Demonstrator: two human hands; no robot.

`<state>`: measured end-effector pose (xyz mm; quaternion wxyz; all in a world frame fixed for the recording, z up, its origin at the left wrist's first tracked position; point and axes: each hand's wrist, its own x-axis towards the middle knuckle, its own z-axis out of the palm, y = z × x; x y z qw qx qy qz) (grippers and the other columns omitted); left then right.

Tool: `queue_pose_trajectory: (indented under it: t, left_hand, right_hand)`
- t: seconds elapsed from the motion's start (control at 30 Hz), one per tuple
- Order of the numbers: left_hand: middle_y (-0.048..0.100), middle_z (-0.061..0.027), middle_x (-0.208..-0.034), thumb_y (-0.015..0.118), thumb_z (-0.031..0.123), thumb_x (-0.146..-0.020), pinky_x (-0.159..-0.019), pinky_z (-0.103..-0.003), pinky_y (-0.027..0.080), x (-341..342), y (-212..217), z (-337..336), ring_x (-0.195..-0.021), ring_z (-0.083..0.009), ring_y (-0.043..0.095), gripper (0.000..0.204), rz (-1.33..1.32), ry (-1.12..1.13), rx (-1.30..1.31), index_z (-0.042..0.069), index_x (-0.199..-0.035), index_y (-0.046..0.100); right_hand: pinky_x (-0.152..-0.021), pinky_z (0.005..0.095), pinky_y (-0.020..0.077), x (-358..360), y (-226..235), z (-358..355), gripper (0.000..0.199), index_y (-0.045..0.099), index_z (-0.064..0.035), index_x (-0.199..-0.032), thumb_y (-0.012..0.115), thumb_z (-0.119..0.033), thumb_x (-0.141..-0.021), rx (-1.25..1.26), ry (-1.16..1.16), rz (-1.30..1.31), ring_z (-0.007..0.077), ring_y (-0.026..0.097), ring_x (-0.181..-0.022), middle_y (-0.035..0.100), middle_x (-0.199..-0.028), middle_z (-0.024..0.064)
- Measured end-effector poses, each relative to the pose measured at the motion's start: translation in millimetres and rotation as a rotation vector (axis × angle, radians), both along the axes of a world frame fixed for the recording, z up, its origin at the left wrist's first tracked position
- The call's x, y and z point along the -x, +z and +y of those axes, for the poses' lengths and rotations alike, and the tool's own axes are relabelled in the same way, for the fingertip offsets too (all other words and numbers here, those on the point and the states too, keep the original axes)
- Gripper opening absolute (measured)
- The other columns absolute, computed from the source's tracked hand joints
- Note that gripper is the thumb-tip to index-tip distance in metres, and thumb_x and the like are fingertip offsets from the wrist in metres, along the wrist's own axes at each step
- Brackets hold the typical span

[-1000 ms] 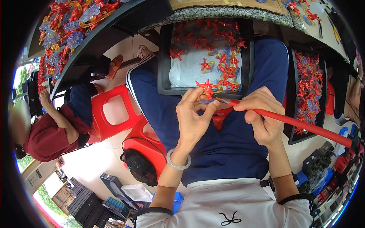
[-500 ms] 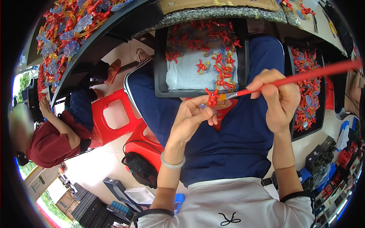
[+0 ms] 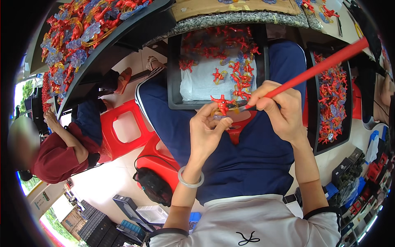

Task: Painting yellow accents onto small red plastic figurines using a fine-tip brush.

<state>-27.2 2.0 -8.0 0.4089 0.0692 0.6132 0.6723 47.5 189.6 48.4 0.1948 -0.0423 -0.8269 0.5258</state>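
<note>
My left hand [image 3: 207, 131] pinches a small red star-shaped plastic figure [image 3: 222, 103] on a clear yellowish ring, held over my lap. My right hand [image 3: 279, 109] grips a long red paintbrush [image 3: 317, 68] like a pen; its dark tip touches the figure from the right. The handle slants up to the far right. Just beyond the hands, a black tray [image 3: 175, 88] rests on my knees, lined with a white cloth and holding several more red figures.
A second black tray [image 3: 314, 144] of red pieces lies at my right. A long dark shelf [image 3: 103, 66] at upper left carries many red, blue and yellow pieces. Red plastic stools [image 3: 123, 129] stand at my left, where a person in a dark red top [image 3: 53, 154] sits.
The brush handle has swung up toward the far right while its tip stays at the figure. My left hand has turned the figure slightly and moved a little to the right.
</note>
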Motion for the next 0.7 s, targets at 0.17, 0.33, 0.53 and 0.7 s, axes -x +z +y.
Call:
queue_pose_trajectory:
  t: [0.17, 0.33, 0.53, 0.7]
  left_hand:
    - [0.056, -0.0099, -0.091, 0.072, -0.009, -0.075, -0.069, -0.023, 0.054, -7.8, 5.2, 8.1, -0.077, -0.0142, 0.064, 0.035, 0.425, 0.034, 0.177, -0.009, -0.107, 0.058]
    - [0.055, -0.0112, -0.081, 0.076, -0.006, -0.069, -0.059, -0.027, 0.049, -12.1, -0.5, 10.1, -0.068, -0.0189, 0.060, 0.040, 0.773, 0.111, 0.229, -0.006, -0.105, 0.060]
    - [0.055, -0.0084, -0.085, 0.076, -0.009, -0.070, -0.066, -0.024, 0.055, -16.9, 8.1, 10.1, -0.078, -0.0133, 0.063, 0.037, 0.829, 0.112, 0.294, -0.008, -0.103, 0.058]
    - [0.056, -0.0078, -0.089, 0.075, -0.009, -0.071, -0.068, -0.024, 0.056, -17.4, 7.1, 8.2, -0.080, -0.0138, 0.063, 0.037, 0.824, 0.086, 0.285, -0.007, -0.103, 0.058]
  right_hand:
    - [-0.056, 0.0294, 0.0471, -16.3, 1.5, -12.5, 0.011, 0.065, 0.0022, -0.080, 0.063, -0.007, -0.086, 0.119, -0.056, 0.144, 0.0188, 0.062, -0.062, 0.066, -0.074, 0.0100]
    - [-0.058, 0.0248, 0.0497, -26.1, -4.4, -22.3, 0.010, 0.067, 0.0061, -0.090, 0.069, 0.001, -0.080, 0.100, -0.233, 0.150, 0.0172, 0.065, -0.062, 0.068, -0.071, 0.0109]
    - [-0.057, 0.0262, 0.0515, -29.3, -8.3, -35.1, 0.018, 0.066, 0.0066, -0.092, 0.074, -0.003, -0.079, 0.039, -0.290, 0.186, 0.0199, 0.067, -0.063, 0.069, -0.071, 0.0113]
    - [-0.057, 0.0271, 0.0517, -28.2, 0.3, -34.5, 0.016, 0.066, 0.0058, -0.090, 0.074, -0.005, -0.080, -0.006, -0.269, 0.246, 0.0209, 0.067, -0.063, 0.069, -0.073, 0.0120]
